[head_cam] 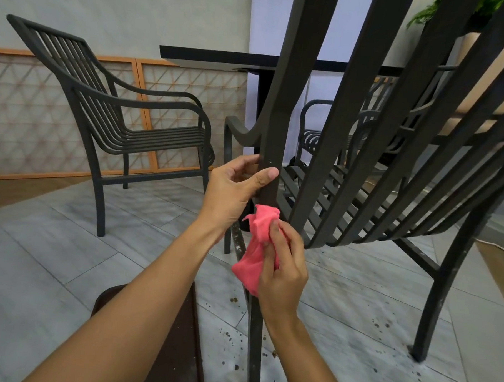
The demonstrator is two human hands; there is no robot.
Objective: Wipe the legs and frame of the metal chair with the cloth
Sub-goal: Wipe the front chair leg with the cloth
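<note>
A dark metal chair (pixel 359 143) with a slatted back fills the middle and right, seen close from behind. My left hand (pixel 233 187) grips its left rear upright, thumb across the front of the bar. Just below, my right hand (pixel 282 267) is shut on a bunched pink cloth (pixel 257 243), pressed against the same rear leg (pixel 254 335). That leg runs down to the floor and looks speckled with dirt. The chair's right rear leg (pixel 439 300) stands at the right.
A second matching chair (pixel 124 118) stands at the left on the grey tiled floor (pixel 54 254). A dark table (pixel 222 56) and another chair (pixel 317 130) lie beyond. Dark specks litter the tiles near the legs. A brown object (pixel 177 346) sits at the bottom centre.
</note>
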